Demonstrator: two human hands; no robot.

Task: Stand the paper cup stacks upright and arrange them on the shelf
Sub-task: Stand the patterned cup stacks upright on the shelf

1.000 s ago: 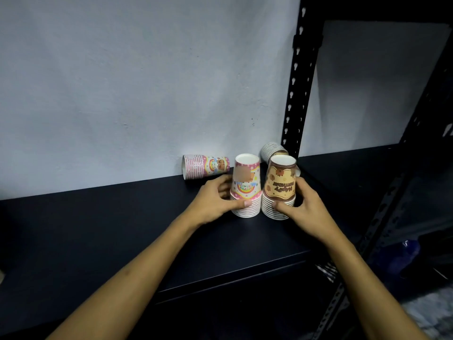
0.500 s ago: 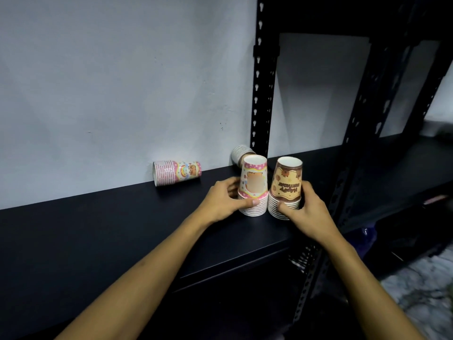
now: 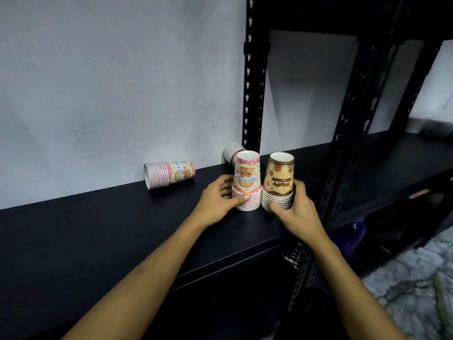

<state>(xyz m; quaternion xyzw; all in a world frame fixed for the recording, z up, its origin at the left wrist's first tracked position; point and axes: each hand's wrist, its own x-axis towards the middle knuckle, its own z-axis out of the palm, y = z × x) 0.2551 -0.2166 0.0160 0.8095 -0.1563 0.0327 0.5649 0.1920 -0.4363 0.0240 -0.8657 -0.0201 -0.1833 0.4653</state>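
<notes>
Two paper cup stacks stand mouth-down, side by side, near the right end of the black shelf [image 3: 103, 231]. My left hand [image 3: 217, 197] grips the pink stack [image 3: 247, 180] around its lower rims. My right hand [image 3: 295, 208] grips the brown stack [image 3: 279, 179] the same way. A second pink stack [image 3: 169, 174] lies on its side against the wall to the left. Another stack [image 3: 231, 152] lies behind the pink upright one, mostly hidden.
A black perforated upright post [image 3: 252, 94] rises just behind the cups, and a slanted post [image 3: 343, 143] stands to the right. A second shelf [image 3: 392, 158] continues rightward. Grey wall backs the shelf. Patterned floor shows at lower right.
The view has swung and the cups now sit further right in it. Both hands keep their grip on the two upright stacks, which remain side by side.
</notes>
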